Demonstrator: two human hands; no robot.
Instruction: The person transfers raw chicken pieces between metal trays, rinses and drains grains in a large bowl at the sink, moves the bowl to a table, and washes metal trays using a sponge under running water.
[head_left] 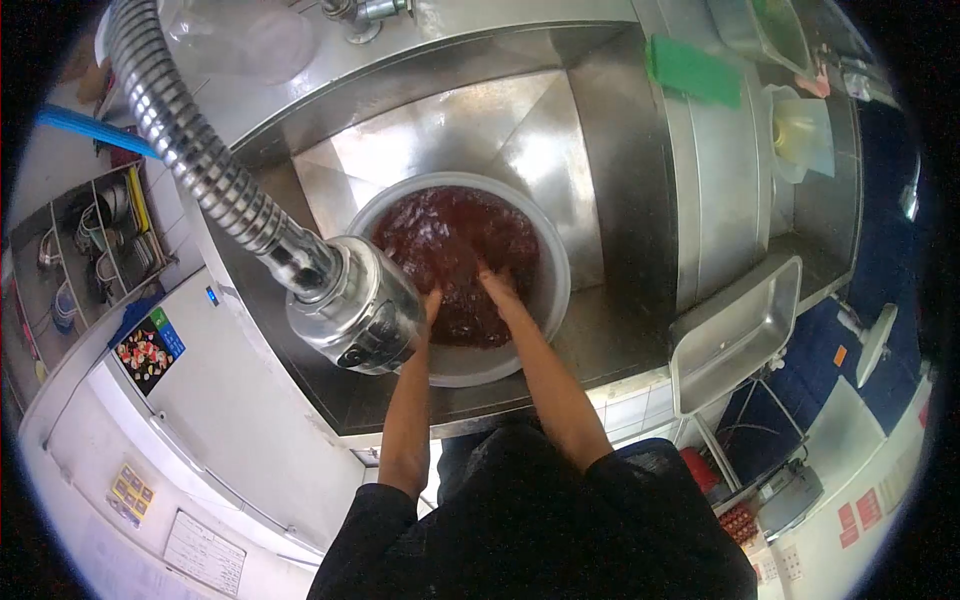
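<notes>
A large round pale basin [552, 300] stands in a steel sink [635, 180]. Dark reddish-brown contents [450, 225], wet and glossy, fill much of it. Both my hands reach into the basin. My left hand [432, 300] is at the left, its fingers sunk out of sight in the contents. To its right, my right hand [496, 286] dips in with its fingertips hidden. Whether either hand holds anything does not show. A metal spray head [365, 305] on a coiled hose [190, 130] hangs over the basin's left edge, close above my left forearm.
A green pad [695, 72] lies on the ledge right of the sink. A steel tray [735, 330] rests at the right edge. Beyond it is a second sink holding a pale container [800, 135]. A tap [365, 15] stands at the back.
</notes>
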